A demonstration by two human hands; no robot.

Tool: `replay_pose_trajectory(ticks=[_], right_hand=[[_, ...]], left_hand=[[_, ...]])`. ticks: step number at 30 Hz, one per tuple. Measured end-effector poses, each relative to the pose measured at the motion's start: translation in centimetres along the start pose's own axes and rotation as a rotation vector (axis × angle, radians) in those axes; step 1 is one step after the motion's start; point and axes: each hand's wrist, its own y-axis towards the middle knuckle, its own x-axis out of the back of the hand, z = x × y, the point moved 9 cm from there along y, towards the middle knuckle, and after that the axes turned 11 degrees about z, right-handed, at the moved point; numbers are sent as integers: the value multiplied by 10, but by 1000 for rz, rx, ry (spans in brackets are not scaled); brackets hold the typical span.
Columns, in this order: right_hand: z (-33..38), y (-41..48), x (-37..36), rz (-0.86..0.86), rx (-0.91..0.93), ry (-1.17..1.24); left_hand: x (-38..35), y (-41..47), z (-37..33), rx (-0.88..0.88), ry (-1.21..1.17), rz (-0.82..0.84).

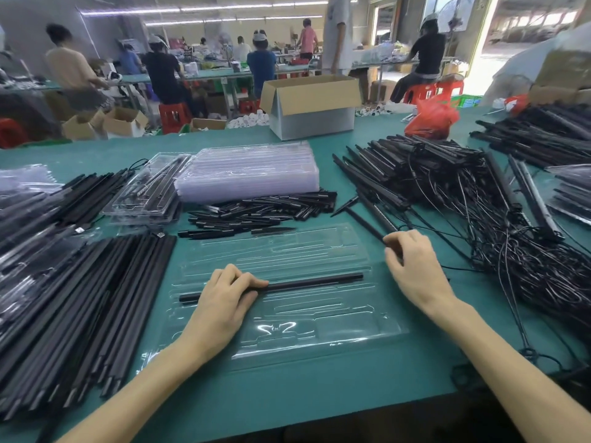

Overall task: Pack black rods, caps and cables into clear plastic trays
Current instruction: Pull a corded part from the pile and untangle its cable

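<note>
- I see the clear tray (287, 330) lying open in the centre of the frame on the green table (319, 394), with a strip of bare table below it down to the table's near edge at the bottom.
- At centre left, a pile of long black rods (80, 298) reaches close to the tray's left edge, so there is little room on that side.
- At centre right, the tangle of rods and cables (479, 219) comes near the tray's right edge, and loose cables trail towards the lower right corner.
- Just above the tray's far edge lies a heap of short black caps (262, 209). Behind it is a stack of empty trays (246, 174), with filled trays (144, 196) to its left.
- A cardboard box (310, 103) and a red bag (431, 118) sit well back in the upper part of the frame.
- One black rod (313, 281) lies left to right in a long groove across the middle of the tray.
- My left hand (220, 302) comes in from the lower left, palm down. Its fingers curl over the left part of that rod and hold it in the groove.
- My right hand (415, 270) comes in from the lower right and hovers at the tray's right edge. Its fingers are curled in, pinching the near end of a thin rod (367, 225) that slants up towards the cable pile.
</note>
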Motion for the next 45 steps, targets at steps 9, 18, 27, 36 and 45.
replay_pose_trajectory(ticks=[9, 18, 27, 36, 45], right_hand=[[-27, 17, 2, 143, -325, -502], [-25, 14, 9, 59, -212, -142], [2, 18, 17, 87, -159, -352], [25, 47, 41, -68, -66, -486], [-49, 131, 1, 164, -337, -385]], left_hand=[[-2, 2, 1, 23, 23, -9], [-3, 3, 3, 28, 35, -12], [-3, 3, 1, 44, 38, -8], [-2, 2, -3, 37, 38, -31], [-6, 2, 4, 32, 28, -15]])
